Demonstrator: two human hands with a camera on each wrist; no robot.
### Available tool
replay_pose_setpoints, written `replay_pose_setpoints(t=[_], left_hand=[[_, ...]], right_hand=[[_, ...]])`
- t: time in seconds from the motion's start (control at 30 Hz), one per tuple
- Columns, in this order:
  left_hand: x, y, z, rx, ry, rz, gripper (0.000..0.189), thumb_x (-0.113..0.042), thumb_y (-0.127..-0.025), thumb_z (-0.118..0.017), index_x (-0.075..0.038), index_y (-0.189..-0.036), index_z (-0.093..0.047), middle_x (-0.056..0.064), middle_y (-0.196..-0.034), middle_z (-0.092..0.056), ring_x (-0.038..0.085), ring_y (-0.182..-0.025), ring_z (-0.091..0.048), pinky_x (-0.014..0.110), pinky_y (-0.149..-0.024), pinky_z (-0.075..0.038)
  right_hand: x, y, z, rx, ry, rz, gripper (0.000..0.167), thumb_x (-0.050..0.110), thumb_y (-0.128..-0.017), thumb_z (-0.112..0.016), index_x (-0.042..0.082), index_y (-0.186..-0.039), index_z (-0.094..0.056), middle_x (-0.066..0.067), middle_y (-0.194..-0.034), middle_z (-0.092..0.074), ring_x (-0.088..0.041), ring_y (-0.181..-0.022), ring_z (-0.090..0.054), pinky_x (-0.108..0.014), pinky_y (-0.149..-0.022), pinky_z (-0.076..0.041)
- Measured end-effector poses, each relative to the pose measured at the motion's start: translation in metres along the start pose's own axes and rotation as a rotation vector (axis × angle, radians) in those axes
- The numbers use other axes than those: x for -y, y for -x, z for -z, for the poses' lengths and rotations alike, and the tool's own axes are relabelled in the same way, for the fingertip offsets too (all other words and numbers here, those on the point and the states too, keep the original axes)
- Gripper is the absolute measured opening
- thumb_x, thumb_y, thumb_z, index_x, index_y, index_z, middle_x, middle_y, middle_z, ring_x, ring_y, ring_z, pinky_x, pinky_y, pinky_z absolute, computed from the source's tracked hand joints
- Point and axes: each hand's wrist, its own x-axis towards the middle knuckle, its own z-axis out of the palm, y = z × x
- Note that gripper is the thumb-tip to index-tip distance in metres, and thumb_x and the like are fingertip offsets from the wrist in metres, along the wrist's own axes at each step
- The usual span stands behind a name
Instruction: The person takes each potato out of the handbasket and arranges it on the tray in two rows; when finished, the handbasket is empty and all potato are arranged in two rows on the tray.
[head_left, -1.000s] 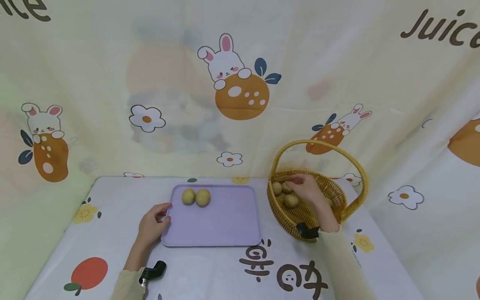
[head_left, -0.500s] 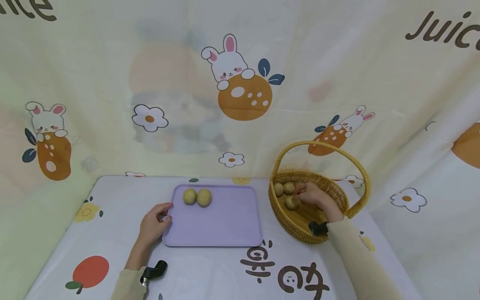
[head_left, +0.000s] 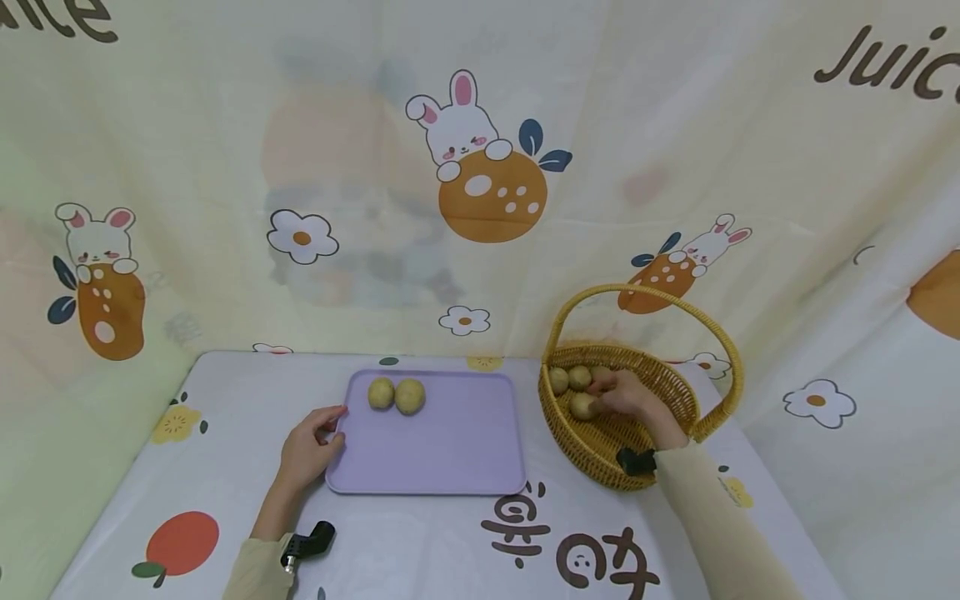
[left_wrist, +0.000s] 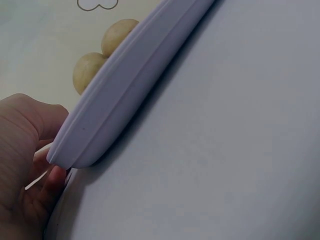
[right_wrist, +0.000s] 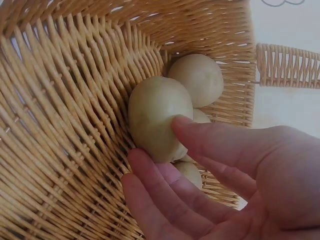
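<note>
My left hand (head_left: 309,450) holds the left edge of a lilac rectangular tray (head_left: 450,450), its thumb and fingers at the rim. Two round potatoes (head_left: 409,397) sit side by side at the tray's back left. Inside the wicker basket (head_left: 555,421), my right hand (head_left: 633,398) grips a potato (right_wrist: 157,117), with the thumb on one side and fingertips underneath. Behind that potato, another potato (right_wrist: 197,80) lies against the basket wall. Further potatoes are partly hidden by the hand and the gripped one.
The basket's tall arched handle (head_left: 720,342) rises over the right hand's side. A printed cloth covers the table (head_left: 420,542), and a printed curtain (head_left: 360,167) hangs directly behind it. Black wrist cameras (head_left: 311,542) sit on both forearms.
My right hand has shifted slightly right and lower within the basket, uncovering potatoes at its left side. The left hand, the tray and the two potatoes on it stay put.
</note>
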Motion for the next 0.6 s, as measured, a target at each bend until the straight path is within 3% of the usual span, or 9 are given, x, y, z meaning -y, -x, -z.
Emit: replay_pose_setpoints(t=[0.13, 0.37, 0.6], left_hand=[[0.0005, -0.0001, -0.0002, 0.006, -0.004, 0.011, 0.043, 0.003, -0.078, -0.07, 0.0, -0.12, -0.068, 0.015, -0.111, -0.068, 0.021, -0.081, -0.061, 0.023, -0.064, -0.046], [0.0, 0.0004, 0.0001, 0.007, -0.012, 0.011, 0.042, 0.003, -0.078, -0.07, 0.0, -0.12, -0.068, 0.015, -0.111, -0.067, 0.023, -0.081, -0.061, 0.022, -0.064, -0.046], [-0.0009, 0.0008, 0.0003, 0.011, -0.012, 0.014, 0.042, 0.003, -0.079, -0.069, 0.0, -0.121, -0.068, 0.016, -0.112, -0.067, 0.026, -0.084, -0.062, 0.021, -0.065, -0.046]], right_hand=[[-0.0014, 0.0024, -0.002, -0.018, -0.033, 0.004, 0.039, 0.005, -0.085, -0.071, -0.011, -0.119, -0.063, -0.019, -0.102, -0.064, -0.026, -0.077, -0.065, -0.047, -0.073, -0.055], [-0.0038, 0.0008, -0.0039, -0.002, -0.102, -0.002, 0.043, 0.008, -0.084, -0.073, -0.012, -0.121, -0.062, -0.027, -0.124, -0.055, -0.018, -0.085, -0.064, -0.045, -0.081, -0.055], [-0.0054, -0.0036, -0.0046, 0.075, -0.253, -0.042, 0.041, 0.001, -0.086, -0.069, -0.015, -0.123, -0.058, -0.02, -0.107, -0.062, -0.025, -0.083, -0.068, -0.047, -0.082, -0.055]])
